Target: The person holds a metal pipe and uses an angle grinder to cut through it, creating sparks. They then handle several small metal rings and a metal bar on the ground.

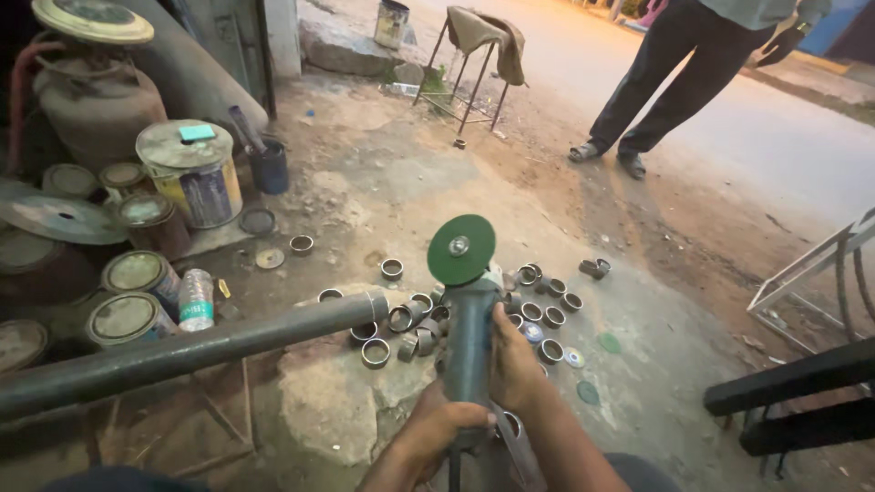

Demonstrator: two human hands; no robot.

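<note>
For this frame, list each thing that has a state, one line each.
angle grinder: held up in both hands, green disc facing the camera
left hand: gripping the grinder's rear
right hand: wrapped around the grinder's body
metal pipe: lying horizontal, cut end near the disc
cut rings: scattered on the ground
paint cans: lids on

Taking the large yellow paint can (194,178) with the dark label as landmark: a small turquoise packet (197,132) lies flat on its grey lid, and a clear plastic bottle (195,300) with a green-and-white label stands on the ground in front of it, nearer the camera. Two round tins with pale lids (137,272) (123,318) lie tipped beside that bottle, on the landmark's left. Far behind the landmark, across the yard, a cylindrical can (391,23) with a dark label stands on a stone slab.
</note>
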